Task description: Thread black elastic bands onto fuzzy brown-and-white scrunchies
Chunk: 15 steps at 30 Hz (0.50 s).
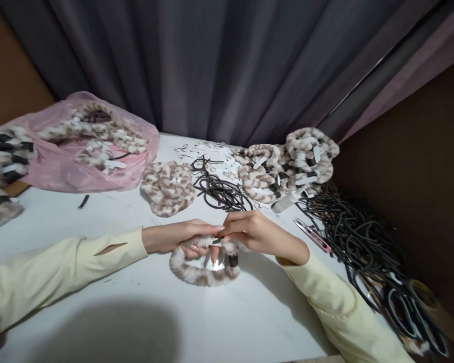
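A furry white-and-brown ring point(206, 276) with a black band on its right side hangs just above the white table, in the middle of the view. My left hand point(191, 236) grips its upper left part, with the thumb on top and fingertips showing inside the ring. At its upper right, my right hand point(245, 229) has its fingers pinched together close to the left thumb. A short dark cord piece point(217, 240) shows between the two hands on the ring. The right fingertips are partly hidden, so what exactly they pinch is unclear.
A pink bag point(83, 181) with furry pieces lies left, beside a furry pile point(168, 189). Black cords point(223, 194), furry rings with white tags point(310, 151), a small bottle point(285, 202) and pink-handled scissors point(313, 236) lie beyond my hands. More cords point(355, 237) heap right.
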{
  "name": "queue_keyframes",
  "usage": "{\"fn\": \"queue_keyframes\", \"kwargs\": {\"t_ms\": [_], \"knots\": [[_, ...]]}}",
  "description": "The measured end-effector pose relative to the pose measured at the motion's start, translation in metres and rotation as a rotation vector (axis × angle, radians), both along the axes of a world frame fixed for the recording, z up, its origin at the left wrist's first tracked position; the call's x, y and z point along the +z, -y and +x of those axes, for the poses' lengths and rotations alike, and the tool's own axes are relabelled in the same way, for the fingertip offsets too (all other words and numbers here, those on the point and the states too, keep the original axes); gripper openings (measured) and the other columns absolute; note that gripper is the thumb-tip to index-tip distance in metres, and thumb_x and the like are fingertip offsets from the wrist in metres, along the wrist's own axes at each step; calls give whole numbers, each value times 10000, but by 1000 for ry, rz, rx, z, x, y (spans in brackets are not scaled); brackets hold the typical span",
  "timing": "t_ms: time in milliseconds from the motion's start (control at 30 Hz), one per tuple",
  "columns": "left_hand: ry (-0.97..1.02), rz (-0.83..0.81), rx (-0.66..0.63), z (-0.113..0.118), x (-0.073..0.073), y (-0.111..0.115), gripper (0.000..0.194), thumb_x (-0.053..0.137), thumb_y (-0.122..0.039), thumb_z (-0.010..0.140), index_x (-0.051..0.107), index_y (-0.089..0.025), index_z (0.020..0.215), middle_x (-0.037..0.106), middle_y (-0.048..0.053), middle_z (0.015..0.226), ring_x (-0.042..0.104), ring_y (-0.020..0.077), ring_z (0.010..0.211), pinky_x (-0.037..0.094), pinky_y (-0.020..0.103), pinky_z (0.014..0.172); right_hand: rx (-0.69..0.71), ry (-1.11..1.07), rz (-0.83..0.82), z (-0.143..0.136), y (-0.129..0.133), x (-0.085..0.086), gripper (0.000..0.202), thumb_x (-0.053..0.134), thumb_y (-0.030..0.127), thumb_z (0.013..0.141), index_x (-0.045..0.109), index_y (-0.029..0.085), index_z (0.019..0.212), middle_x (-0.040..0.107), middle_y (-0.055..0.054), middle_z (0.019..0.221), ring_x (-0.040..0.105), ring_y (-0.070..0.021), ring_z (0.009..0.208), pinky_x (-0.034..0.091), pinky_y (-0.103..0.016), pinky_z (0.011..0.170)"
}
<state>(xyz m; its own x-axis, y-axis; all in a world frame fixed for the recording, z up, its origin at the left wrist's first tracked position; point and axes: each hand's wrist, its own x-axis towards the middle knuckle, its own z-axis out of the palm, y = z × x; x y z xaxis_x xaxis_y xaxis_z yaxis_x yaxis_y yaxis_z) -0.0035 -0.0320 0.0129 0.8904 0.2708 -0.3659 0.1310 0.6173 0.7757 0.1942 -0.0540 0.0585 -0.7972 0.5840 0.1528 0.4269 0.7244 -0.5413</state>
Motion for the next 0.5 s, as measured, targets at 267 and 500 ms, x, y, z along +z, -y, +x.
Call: {"fn": "queue_keyframes", "kwargs": {"t_ms": [267, 500], "knots": [[17, 126, -81, 0, -2, 0, 302, 599, -405, 782, 559, -109, 824, 483, -19, 579, 198, 21, 406, 108, 206, 377, 46, -34, 28, 1, -2, -1, 204, 466, 129, 866, 663, 126, 814, 619, -76, 808, 564, -126, 719, 436, -219, 647], [22, 183, -91, 0, 0, 2, 293, 599, -391, 779, 534, -117, 861, 594, 28, 723, 252, 21, 415, 129, 212, 387, 62, -54, -1, -1, -1, -3, 176, 494, 105, 845, 669, 127, 842, 622, -77, 827, 574, -129, 739, 452, -222, 681]]}}
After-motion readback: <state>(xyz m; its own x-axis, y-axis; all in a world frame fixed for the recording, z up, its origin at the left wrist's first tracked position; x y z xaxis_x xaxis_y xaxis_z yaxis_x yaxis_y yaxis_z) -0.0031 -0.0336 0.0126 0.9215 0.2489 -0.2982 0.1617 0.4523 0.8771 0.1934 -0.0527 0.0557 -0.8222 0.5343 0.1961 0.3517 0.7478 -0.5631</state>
